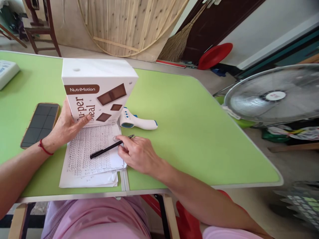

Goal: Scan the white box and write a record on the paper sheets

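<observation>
My left hand (65,124) grips a white NutriMotion box (112,74) at its lower left, the thumb pressed on the printed front. The box is tilted and stands over the top of some handwritten sheets (92,149). My right hand (138,152) is over the right edge of these sheets, fingers bent. A black pen (106,149) passes under its index finger, close to the thumb, and slants across the writing. The index fingertip is by a small circled mark on the paper. Just behind the right hand lies a white and blue infrared thermometer (142,123).
A phone (41,122) lies left of the box on the green folding table (179,106). At the far left edge is a white device (8,73). A large fan (276,94) stands beyond the table's right side. A wooden chair (42,30) is behind.
</observation>
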Available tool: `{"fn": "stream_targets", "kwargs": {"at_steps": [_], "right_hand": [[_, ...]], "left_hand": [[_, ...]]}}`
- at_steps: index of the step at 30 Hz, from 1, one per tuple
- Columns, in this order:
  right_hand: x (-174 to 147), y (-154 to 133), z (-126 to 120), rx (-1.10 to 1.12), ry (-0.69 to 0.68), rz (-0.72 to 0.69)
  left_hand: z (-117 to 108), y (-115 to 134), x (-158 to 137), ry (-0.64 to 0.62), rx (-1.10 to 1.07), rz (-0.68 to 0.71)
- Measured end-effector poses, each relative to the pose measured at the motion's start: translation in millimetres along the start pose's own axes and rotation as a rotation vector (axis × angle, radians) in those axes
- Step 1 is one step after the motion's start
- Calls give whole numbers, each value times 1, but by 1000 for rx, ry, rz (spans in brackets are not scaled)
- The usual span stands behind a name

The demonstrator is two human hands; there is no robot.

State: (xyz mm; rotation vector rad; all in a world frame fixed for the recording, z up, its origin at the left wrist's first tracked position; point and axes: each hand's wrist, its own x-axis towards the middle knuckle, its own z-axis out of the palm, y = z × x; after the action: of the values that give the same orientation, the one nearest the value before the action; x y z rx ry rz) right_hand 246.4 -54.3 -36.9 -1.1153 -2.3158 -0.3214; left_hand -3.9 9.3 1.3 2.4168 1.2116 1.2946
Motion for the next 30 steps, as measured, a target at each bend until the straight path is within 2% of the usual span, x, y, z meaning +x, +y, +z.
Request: {"fn": "stream_targets", "kwargs": {"at_steps": [2, 5, 7, 8, 9, 10, 11, 13, 15, 16, 18, 21, 23, 24, 26, 27, 30], "right_hand": [[-2, -4, -6, 38, -89, -14], [-1, 0, -14, 257, -161, -12], [2, 14, -16, 354, -50, 59], [5, 24, -15, 328, 66, 120], [8, 34, -13, 233, 200, 175], [11, 44, -11, 116, 257, 222], [14, 52, -9, 10, 244, 280], [19, 63, -5, -82, 66, 365], [22, 66, -5, -72, -120, 455], [22, 65, -7, -39, -163, 503], [23, 61, -11, 71, -107, 601], [20, 49, -20, 376, 247, 641], [17, 35, -25, 666, 445, 553], [14, 27, -27, 824, 438, 494], [8, 10, -28, 1105, 327, 367], [5, 2, -27, 1192, 278, 348], [-1, -13, -22, 1243, 147, 392]], "left_hand": [[0, 0, 0, 0, 1, 0], [0, 2, 1, -4, 4, -15], [1, 2, 2, -13, 11, 0], [1, 2, 3, -11, 4, 6], [1, 1, 3, -5, -17, 3], [2, 0, 3, 6, -54, -14], [2, -1, 3, 23, -102, -40], [4, -4, 2, 61, -195, -96], [5, -5, 2, 97, -249, -131], [5, -4, 1, 119, -259, -143], [6, -2, 0, 157, -268, -166], [8, 2, -1, 153, -319, -172], [8, 3, -1, 112, -357, -149], [9, 3, -1, 99, -360, -141], [10, 3, -1, 94, -342, -141], [10, 3, -2, 100, -334, -148], [11, 4, -3, 120, -328, -157]]}}
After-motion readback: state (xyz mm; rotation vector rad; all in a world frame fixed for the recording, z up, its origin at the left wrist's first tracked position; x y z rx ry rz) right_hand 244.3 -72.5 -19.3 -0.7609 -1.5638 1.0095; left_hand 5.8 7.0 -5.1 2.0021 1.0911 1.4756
